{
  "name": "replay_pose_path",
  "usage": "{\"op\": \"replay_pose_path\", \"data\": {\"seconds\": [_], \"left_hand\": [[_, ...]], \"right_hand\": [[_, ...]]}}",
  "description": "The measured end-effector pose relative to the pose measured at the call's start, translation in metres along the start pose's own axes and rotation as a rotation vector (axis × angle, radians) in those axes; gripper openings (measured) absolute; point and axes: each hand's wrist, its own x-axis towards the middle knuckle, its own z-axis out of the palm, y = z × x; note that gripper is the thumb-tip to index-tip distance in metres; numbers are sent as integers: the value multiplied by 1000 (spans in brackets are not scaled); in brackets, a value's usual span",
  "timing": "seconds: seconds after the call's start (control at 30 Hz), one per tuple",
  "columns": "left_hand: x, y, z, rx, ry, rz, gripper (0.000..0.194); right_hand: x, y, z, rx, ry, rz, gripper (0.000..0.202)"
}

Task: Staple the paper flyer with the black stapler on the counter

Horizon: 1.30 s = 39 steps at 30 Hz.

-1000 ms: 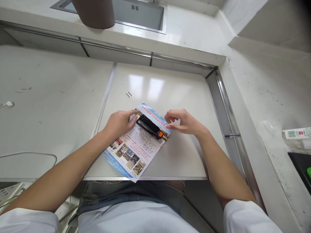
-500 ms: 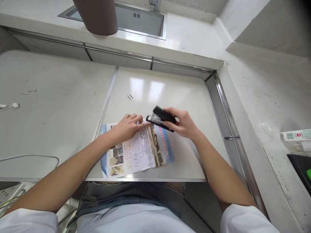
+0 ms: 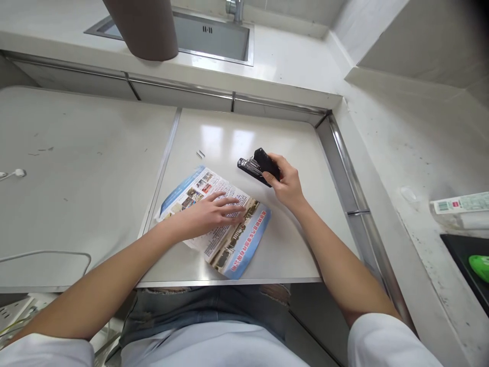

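Note:
A black stapler (image 3: 263,165) is gripped in my right hand (image 3: 286,181), with its jaws apart and its front end pointing left. My left hand (image 3: 214,216) lies with fingers spread on a printed leaflet (image 3: 244,244). The leaflet rests slanted on the table, its blue edge with red lettering toward the lower right. The stapler is beyond the leaflet's upper right side and apart from it. Two short strips of staples (image 3: 200,154) lie on the table past the leaflet's top corner.
The table (image 3: 126,168) has a metal seam left of the leaflet. A brown bin-like container (image 3: 147,30) stands beside the sink (image 3: 214,41). A white cable (image 3: 46,252) and an earphone (image 3: 19,173) lie at left. At right are a clear package (image 3: 462,209) and a green object (image 3: 479,266).
The leaflet has turned clockwise under my left hand, whose fingers have spread. My right hand has lifted the stapler away from the leaflet's edge, up and to the right.

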Motion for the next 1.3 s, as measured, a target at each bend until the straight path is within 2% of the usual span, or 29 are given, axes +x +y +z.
{"op": "replay_pose_path", "data": {"seconds": [0.1,0.17,0.33,0.43,0.57,0.73,0.93,1.1,1.23,1.3], "left_hand": [[-2,-3,-1,2,37,-84,51],[-3,-4,-3,-35,28,-86,49],[0,1,-6,-195,-32,139,56],[3,3,-6,-255,12,134,52],[2,2,-2,-270,66,80,33],[0,-2,0,-234,173,45,18],[2,-4,-2,-107,238,-103,23],[-3,-5,-3,-119,343,-183,31],[-4,-10,-4,-164,413,-385,35],[-3,-14,-3,-192,406,-467,28]], "right_hand": [[-2,-8,3,-69,-37,-45,41],[-4,-11,6,-97,-68,-68,42],[-7,-19,15,-88,-159,-127,43],[-11,-25,23,-76,-246,-145,44],[-16,-31,34,-87,-365,-180,47],[-15,-30,37,-79,-459,-228,50],[-14,-21,33,-47,-493,-173,48],[-13,-15,31,-24,-489,-160,44],[-11,-9,24,-30,-488,-168,44],[-10,-5,20,-39,-473,-167,44]]}}
